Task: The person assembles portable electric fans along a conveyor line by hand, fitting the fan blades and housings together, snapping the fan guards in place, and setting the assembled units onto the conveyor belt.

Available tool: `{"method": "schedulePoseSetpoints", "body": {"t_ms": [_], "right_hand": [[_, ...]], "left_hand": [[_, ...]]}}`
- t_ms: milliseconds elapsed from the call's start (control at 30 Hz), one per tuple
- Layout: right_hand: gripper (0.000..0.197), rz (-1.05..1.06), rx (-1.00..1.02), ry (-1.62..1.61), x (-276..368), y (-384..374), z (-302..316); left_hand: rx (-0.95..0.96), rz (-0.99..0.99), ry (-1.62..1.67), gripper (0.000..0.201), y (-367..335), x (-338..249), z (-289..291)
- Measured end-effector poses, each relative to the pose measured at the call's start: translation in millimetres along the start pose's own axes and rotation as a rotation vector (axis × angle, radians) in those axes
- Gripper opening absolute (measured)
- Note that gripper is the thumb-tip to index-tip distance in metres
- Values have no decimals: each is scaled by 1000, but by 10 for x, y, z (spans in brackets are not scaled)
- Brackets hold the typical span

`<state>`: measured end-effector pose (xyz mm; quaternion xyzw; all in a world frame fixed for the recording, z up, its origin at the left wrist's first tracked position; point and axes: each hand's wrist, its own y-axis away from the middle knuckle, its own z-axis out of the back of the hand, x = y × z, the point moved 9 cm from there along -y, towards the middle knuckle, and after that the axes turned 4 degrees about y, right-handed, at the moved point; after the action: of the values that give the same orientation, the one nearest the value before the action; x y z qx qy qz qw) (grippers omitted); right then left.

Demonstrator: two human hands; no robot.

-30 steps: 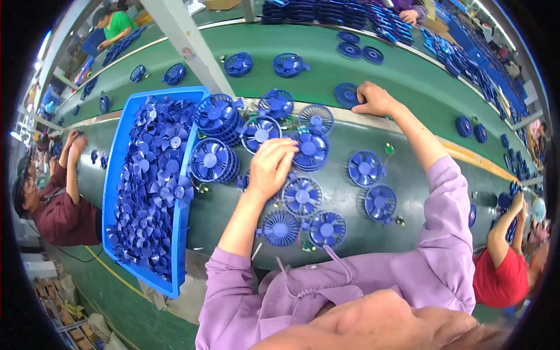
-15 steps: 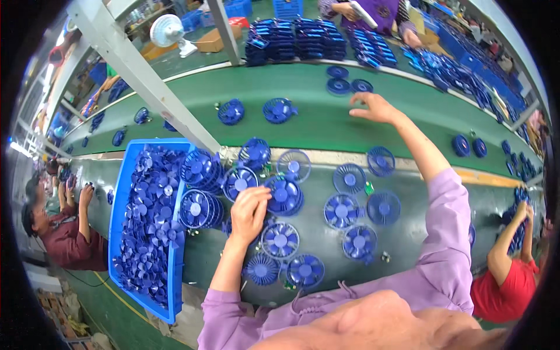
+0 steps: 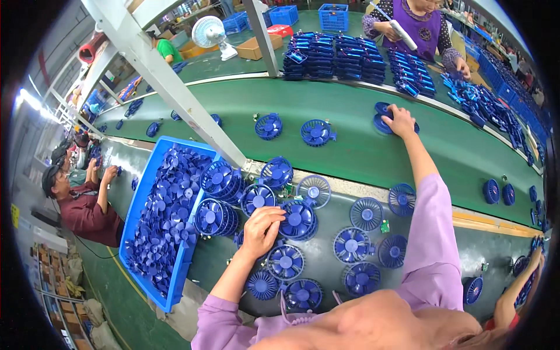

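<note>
My right hand (image 3: 401,121) reaches far over the green belt, its fingers bent onto a blue round fan cover (image 3: 382,124) in a small group there. Part of that group is hidden under the hand. My left hand (image 3: 262,230) is over the workbench with its fingers curled together at the rim of a stacked blue fan housing (image 3: 299,217); whatever its fingertips hold is hidden. Around it lie more blue fan housings with blades (image 3: 286,262), a ribbed fan cover (image 3: 262,284) and a fan housing (image 3: 353,245) farther right.
A blue crate (image 3: 188,265) full of loose fan blades (image 3: 166,216) stands left, beside stacked housings (image 3: 217,217). A white post (image 3: 175,99) rises in front of the belt (image 3: 233,99). Across it, a person (image 3: 417,29) works near piled blue parts (image 3: 335,55). Other people sit on both sides.
My right hand has come down from open reach onto the fan covers on the belt. My left hand stays by the same stacked housing. The whole view has shifted.
</note>
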<state>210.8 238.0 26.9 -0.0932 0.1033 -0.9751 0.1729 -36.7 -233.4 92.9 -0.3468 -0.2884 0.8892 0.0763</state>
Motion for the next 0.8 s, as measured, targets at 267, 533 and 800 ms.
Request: {"method": "schedulePoseSetpoints", "body": {"t_ms": [267, 533, 800], "right_hand": [[43, 324, 138, -254, 44, 1401, 475], [35, 495, 379, -421, 235, 2459, 1208], [28, 20, -457, -325, -1331, 2184, 1251]], "left_hand": [[-51, -42, -11, 6, 44, -2, 44], [96, -39, -101, 7, -76, -182, 14], [160, -116, -195, 15, -973, -323, -385]]}}
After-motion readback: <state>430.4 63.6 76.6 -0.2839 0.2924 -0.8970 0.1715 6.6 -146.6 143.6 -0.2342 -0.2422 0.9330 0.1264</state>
